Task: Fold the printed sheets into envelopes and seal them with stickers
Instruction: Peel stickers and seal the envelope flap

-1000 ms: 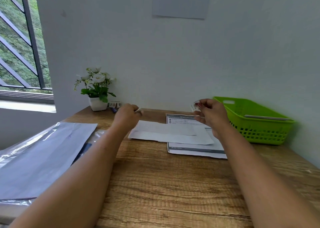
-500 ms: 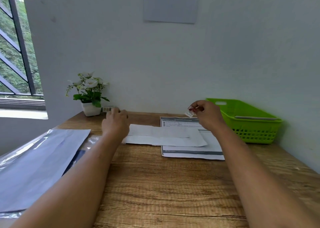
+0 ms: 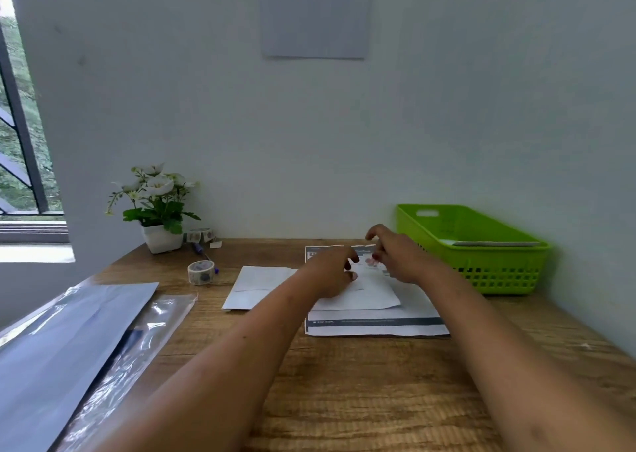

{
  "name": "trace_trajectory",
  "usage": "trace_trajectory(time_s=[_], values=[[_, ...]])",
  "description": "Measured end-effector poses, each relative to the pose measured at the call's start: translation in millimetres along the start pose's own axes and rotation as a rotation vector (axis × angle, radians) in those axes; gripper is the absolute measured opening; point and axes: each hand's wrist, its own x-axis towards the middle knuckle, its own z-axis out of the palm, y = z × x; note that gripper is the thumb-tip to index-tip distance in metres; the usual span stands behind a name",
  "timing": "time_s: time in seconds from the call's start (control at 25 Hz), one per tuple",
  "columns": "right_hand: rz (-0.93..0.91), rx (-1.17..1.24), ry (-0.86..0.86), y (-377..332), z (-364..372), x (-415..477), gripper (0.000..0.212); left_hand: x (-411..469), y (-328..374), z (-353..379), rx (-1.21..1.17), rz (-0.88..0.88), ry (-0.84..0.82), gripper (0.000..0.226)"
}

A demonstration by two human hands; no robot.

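Note:
A folded white envelope lies mid-table, partly on a stack of printed sheets. My left hand rests on the envelope's right half, fingers spread and pressing down, holding nothing. My right hand hovers just right of it and pinches a small pinkish sticker between thumb and fingertips, right above the envelope. A patterned sticker tape roll stands on the table to the left.
A green plastic basket with a flat envelope inside sits at the back right against the wall. A potted white flower, a second tape roll and a pen stand back left. Plastic-wrapped sheets cover the left edge.
My left hand has left the tape rolls near the plant and moved right onto the envelope. My right hand has come down with the sticker towards the envelope.

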Motion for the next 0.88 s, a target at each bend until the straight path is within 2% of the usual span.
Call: trace_trajectory(time_s=[0.16,0.4,0.68,0.88], values=[[-0.036,-0.112,-0.005,11.9,6.6,5.4,0.043,2.7,-3.4,13.4,-0.063,-0.003,-0.026,0.038],[-0.081,-0.137,0.008,13.0,19.0,1.4,0.034,-2.5,-7.2,20.9,-0.082,0.038,0.053,0.038],[-0.032,-0.121,0.05,12.3,20.5,-1.2,0.03,-1.6,-7.5,22.1,-0.015,0.069,0.048,0.034],[-0.047,-0.198,0.048,11.3,23.4,-1.6,0.028,-1.6,-8.1,22.5,0.015,0.069,0.052,0.037]])
